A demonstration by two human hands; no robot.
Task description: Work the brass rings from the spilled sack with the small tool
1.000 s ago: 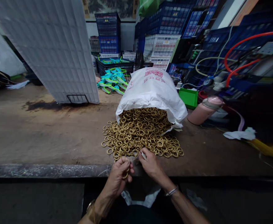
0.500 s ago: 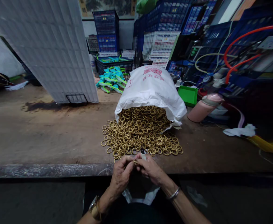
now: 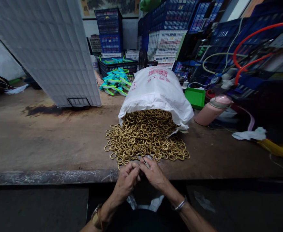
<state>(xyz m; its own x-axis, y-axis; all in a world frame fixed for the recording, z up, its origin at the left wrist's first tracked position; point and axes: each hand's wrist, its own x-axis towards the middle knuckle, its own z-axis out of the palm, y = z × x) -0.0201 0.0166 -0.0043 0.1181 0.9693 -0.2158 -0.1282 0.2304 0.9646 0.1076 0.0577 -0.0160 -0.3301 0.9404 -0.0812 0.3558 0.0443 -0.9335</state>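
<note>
My left hand point(image 3: 127, 179) is closed in a pinch at the table's front edge. Its fingertips hold a gold-coloured ring, mostly hidden by the fingers now. Against it works my right hand point(image 3: 154, 174), closed around a small knife point(image 3: 146, 163) with a narrow, pale grey body and a dark end. The two sets of fingertips meet. Just beyond them lies a heap of gold-coloured rings point(image 3: 141, 138), spilling from the mouth of a white woven sack point(image 3: 156, 90) with red print that lies on its side.
On the wooden table point(image 3: 47, 138), a tall white ribbed panel point(image 3: 66, 58) stands at left. Turquoise-and-green plastic parts point(image 3: 116, 80) lie behind the sack. A green tray point(image 3: 194, 97) and pink bottle point(image 3: 211, 111) stand right. Stacked crates point(image 3: 167, 42) fill the back. Another person's hand point(image 3: 99, 80) shows beside the panel.
The knife in my right hand has turned, its dark end swinging left and lower. The ring between my fingertips has gone from view. Another person's hand shows more beside the panel.
</note>
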